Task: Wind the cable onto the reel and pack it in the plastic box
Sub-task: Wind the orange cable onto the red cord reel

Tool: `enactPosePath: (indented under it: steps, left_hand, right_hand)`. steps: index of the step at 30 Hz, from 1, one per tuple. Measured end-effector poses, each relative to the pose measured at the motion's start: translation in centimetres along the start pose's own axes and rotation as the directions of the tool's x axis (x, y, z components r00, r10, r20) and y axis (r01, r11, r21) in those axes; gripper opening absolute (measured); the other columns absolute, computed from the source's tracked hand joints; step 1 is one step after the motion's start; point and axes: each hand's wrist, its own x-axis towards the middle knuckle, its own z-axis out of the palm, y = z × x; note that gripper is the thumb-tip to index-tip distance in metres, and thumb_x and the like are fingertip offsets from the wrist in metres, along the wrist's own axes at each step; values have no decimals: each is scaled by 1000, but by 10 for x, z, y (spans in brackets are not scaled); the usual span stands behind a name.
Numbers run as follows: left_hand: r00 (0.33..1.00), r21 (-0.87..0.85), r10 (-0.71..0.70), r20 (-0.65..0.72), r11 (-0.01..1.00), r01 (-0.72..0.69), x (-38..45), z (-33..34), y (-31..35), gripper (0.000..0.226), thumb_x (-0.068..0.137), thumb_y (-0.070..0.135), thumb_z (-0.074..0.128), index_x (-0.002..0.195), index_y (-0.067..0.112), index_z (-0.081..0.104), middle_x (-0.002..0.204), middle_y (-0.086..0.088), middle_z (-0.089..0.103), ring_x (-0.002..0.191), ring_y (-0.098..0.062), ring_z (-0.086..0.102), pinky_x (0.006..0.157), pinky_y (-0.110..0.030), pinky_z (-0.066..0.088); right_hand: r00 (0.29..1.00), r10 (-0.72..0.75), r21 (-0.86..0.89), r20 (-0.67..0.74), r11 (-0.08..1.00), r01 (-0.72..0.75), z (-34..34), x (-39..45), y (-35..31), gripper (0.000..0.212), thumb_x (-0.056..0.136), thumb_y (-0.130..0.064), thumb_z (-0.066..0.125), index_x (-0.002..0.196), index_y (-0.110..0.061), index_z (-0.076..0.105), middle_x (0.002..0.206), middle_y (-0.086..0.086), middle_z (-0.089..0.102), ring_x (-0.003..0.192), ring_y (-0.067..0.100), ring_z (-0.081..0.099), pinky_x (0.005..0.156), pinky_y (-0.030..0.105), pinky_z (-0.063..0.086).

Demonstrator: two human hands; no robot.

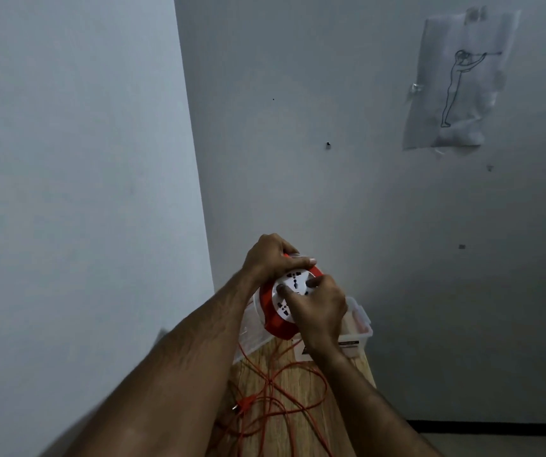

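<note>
Winding goes best, I judge, if the loose cable (274, 400) feeds in under light tension, so the tangled orange loops lying on the wooden table (301, 384) just below the grip should be shaken out before each turn draws them up. From that heap, strands rise to the underside of the reel (276, 321), which is held in the air above the table's far end. A plug end seems to lie among the loops on the left, though it is too small to be sure.

At the reel, the right hand (319, 311) sits on the white socket face with its fingers curled, pinching what looks like a small winding knob; the knob itself is hidden under the fingertips. Turning it steadily, without jerks, should lay the cable evenly.

Beyond it, the left hand (271, 255) clamps the far rim of the red housing, fingers wrapped over the edge and the thumb lying along the top, bracing the body against the turn.

Directly beneath and behind both hands, the clear plastic box (357, 328) waits open on the table against the wall.
</note>
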Motion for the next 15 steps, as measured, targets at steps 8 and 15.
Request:
enactPosePath:
  steps: [8, 15]
  left_hand:
    - [998, -90, 14, 55, 996, -9, 2, -13, -18, 53, 64, 70, 77, 85, 21, 83, 79, 9, 78, 70, -5, 74, 75, -42, 64]
    - [993, -74, 55, 101, 996, -48, 5, -12, -13, 41, 71, 59, 81, 85, 20, 82, 78, 7, 78, 70, -5, 74, 76, -38, 64]
  right_hand:
    - [626, -726, -310, 284, 548, 777, -11, 2, 10, 18, 85, -21, 69, 102, -13, 67, 100, 8, 68, 87, 20, 65, 67, 28, 53]
    - [585, -513, -470, 628, 349, 811, -25, 11, 10, 84, 73, -30, 81, 146, -26, 40, 148, 18, 38, 124, 32, 49, 90, 42, 46]
